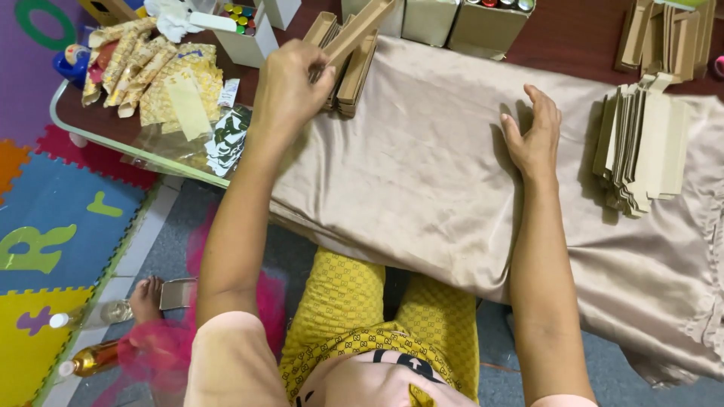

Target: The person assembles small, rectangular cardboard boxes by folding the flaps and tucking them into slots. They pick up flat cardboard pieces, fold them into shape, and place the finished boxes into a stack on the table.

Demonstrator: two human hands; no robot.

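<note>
Left hand [290, 83] gripping flat cardboard box [356, 32]; right hand [534, 132] on satin cloth [422, 166].

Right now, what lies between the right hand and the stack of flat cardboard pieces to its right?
In the head view, only bare beige satin cloth separates the right hand from the stack of flat cardboard pieces.

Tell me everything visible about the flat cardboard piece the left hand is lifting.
The cardboard piece is a long, narrow, flattened brown strip, seemingly a folded box blank. It is raised and tilted, its far end pointing up toward the boxes at the table's back edge. The left hand pinches its lower end between its fingers. It hangs just above a stack of similar brown blanks lying at the edge of the tan satin cloth.
</note>
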